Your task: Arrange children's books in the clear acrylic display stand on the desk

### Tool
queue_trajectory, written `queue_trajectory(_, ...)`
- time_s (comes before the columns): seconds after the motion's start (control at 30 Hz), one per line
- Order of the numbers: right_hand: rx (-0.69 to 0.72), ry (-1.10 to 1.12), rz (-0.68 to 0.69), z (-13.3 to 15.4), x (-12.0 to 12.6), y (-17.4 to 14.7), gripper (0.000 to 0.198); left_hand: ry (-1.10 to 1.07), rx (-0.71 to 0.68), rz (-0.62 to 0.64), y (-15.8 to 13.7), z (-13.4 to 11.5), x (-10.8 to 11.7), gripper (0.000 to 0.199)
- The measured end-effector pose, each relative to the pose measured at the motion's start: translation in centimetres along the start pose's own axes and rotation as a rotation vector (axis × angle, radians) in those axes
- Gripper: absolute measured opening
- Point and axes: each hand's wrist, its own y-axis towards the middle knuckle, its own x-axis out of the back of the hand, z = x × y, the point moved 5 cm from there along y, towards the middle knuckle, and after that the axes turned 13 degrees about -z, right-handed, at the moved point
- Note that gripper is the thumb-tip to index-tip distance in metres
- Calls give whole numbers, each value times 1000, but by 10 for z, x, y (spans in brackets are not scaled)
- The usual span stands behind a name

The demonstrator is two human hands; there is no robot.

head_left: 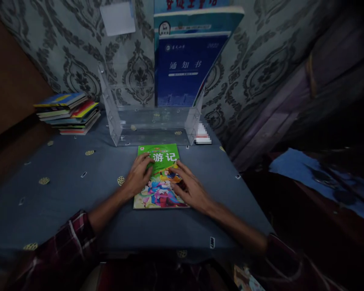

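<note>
A green children's book (pixel 160 196) with white Chinese characters and colourful cartoon figures lies flat on the cloth-covered table. My left hand (pixel 138 176) rests over its left side, fingers slightly bent on the cover and partly hiding the title. On the right edge of the book lies my right hand (pixel 194 190), with thumb and fingers apart over the picture. Neither hand lifts the book. Just beyond its top edge stands a clear acrylic book rack (pixel 153 137).
Tall blue and teal booklets (pixel 182 81) stand at the back right of the rack. To the left is an uneven stack of books (pixel 71 115). A blurred-out white item (pixel 202 137) sits right of the rack. The table (pixel 103 218) ends at the right, near a blue cloth (pixel 300 169).
</note>
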Motion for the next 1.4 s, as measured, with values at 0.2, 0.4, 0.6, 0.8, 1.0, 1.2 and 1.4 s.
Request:
queue_trajectory(0.2, 0, 69, 6, -3, -4, 14, 53, -48, 60, -70, 11, 8, 6, 21)
queue_trajectory(0.4, 58, 14, -9, -15, -5, 37, 51, -49, 69, -39, 11, 14, 5, 20)
queue_trajectory(0.6, 104, -136, -47, -42, -18, 94, 42, 19, -11, 12, 7, 9, 1, 22)
queue_trajectory(0.8, 132, -200, -155, -49, -20, 103, 41, 168, 2, 34, 8, 17, -2, 28)
queue_trajectory(1.0, 131, -147, -184, -53, -20, 102, 39, 286, 55, 104, 25, 45, -5, 46)
queue_trajectory(1.2, 39, 110, -189, -71, -17, 111, 32, 369, 52, 136, 31, 47, -4, 53)
queue_trajectory(1.4, -48, 280, -198, -82, -17, 113, 30, 525, 23, 212, 32, 20, -1, 38)
